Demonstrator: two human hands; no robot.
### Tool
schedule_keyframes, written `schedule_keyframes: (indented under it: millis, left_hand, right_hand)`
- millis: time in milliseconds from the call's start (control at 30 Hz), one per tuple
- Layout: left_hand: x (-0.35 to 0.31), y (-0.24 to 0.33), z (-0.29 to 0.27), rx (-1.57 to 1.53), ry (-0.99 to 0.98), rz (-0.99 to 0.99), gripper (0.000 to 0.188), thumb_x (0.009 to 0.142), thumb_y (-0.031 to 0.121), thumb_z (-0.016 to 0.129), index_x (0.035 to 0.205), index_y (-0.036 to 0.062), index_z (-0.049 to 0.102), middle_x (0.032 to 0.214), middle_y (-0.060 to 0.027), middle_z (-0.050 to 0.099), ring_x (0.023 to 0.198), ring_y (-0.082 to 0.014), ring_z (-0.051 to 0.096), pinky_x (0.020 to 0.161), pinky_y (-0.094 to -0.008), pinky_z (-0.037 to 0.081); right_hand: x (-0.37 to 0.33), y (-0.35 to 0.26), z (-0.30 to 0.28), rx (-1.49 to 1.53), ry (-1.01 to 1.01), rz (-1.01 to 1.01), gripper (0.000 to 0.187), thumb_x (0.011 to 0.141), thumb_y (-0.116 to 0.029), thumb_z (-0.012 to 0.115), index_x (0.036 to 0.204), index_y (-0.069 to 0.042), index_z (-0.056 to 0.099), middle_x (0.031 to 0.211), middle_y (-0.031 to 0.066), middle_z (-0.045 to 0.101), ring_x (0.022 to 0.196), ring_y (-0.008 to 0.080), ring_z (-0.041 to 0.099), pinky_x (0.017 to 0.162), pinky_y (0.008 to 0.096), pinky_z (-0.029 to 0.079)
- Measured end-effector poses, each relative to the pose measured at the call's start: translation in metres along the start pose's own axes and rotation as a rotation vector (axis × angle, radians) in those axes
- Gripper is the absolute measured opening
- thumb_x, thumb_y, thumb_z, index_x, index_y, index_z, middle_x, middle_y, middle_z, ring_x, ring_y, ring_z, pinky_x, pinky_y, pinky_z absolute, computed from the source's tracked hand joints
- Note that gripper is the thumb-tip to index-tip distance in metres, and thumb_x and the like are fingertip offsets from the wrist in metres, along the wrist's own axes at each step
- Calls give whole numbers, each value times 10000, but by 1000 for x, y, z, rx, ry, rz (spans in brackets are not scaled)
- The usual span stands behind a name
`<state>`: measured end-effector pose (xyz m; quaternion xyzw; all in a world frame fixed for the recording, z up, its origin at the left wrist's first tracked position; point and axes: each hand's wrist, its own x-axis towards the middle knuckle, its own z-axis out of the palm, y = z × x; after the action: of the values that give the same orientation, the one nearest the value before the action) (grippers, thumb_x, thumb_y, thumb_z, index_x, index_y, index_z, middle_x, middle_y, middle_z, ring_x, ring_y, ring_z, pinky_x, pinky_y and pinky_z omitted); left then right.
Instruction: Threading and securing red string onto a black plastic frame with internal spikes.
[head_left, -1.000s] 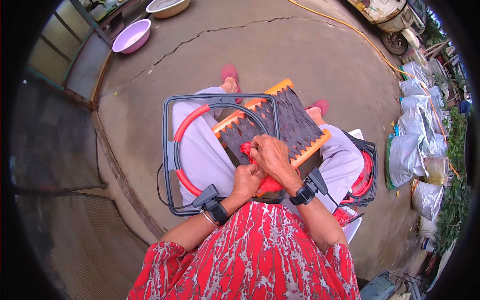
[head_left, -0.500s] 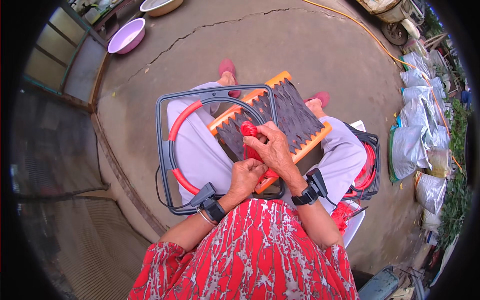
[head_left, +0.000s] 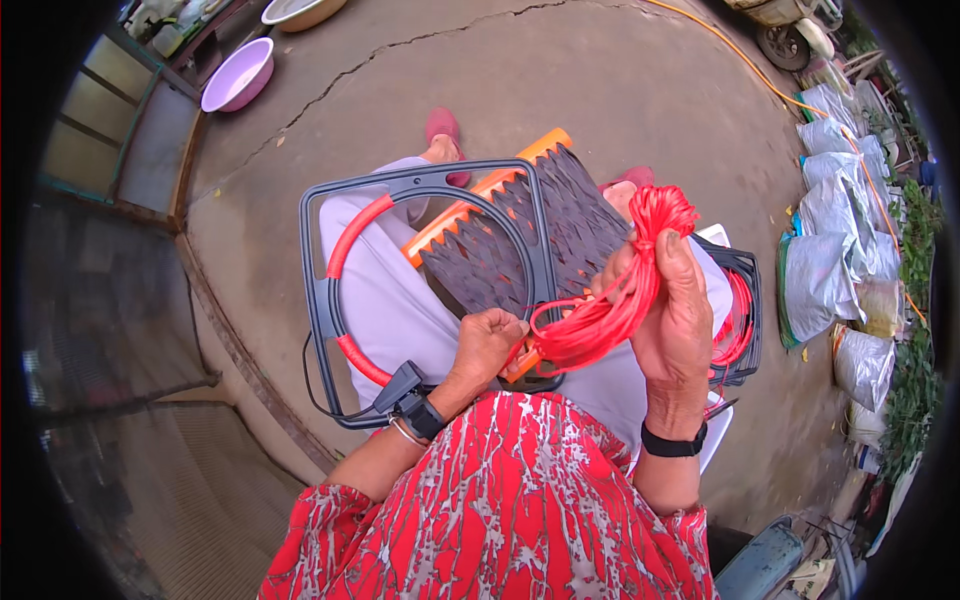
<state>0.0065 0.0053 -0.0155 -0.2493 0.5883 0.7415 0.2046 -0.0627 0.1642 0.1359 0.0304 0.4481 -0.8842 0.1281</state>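
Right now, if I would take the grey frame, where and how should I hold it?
Probably best by the frame's left bar, coming from the left and closing around it. That bar is slim, without red wrapping, and runs just outside the trouser leg. The left hand and the red cord bundle crowd the lower right corner.

Glossy, smooth red plastic-looking cord, matt dark plastic-looking frame, matt cloth trousers, rough concrete floor
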Motion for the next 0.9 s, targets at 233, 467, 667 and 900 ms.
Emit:
schedule_keyframes:
  millis: [233, 467, 667, 900]
  left_hand:
    - [-1, 18, 1, -182, -10, -46, 252, 922, 145, 587, 1092, -40, 590, 660, -79, 632, 414, -88, 519, 352, -228, 402]
    - [-8, 28, 1, -254, -114, -94, 277, 966, 243, 530, 1000, -23, 600, 633, -103, 601, 408, -154, 541, 353, -252, 422]
    - [-5, 23, -3, -190, -168, -107, 226, 943, 196, 553, 908, -24, 591, 619, -114, 603, 414, -170, 554, 352, -256, 428]
    - [-6, 19, -5, -216, -258, -152, 208, 936, 166, 541, 927, -38, 583, 646, -143, 628, 415, -173, 568, 349, -249, 433]
  right_hand:
    - [-65, -6, -79, -156, 217, 134, 303, 964, -250, 555, 1158, -20, 519, 714, 46, 552, 552, 106, 487, 526, 258, 429]
    - [-87, 17, -97, -74, 281, 231, 280, 958, -242, 568, 1139, -32, 531, 687, 32, 550, 549, 96, 491, 502, 250, 418]
    - [-91, 21, -108, -198, 345, 241, 339, 950, -238, 583, 1213, -31, 524, 742, 28, 577, 593, 95, 541, 536, 238, 469]
    - [-84, 14, -126, -138, 399, 131, 249, 963, -214, 562, 1143, -44, 536, 786, 38, 576, 627, 117, 556, 583, 273, 497]
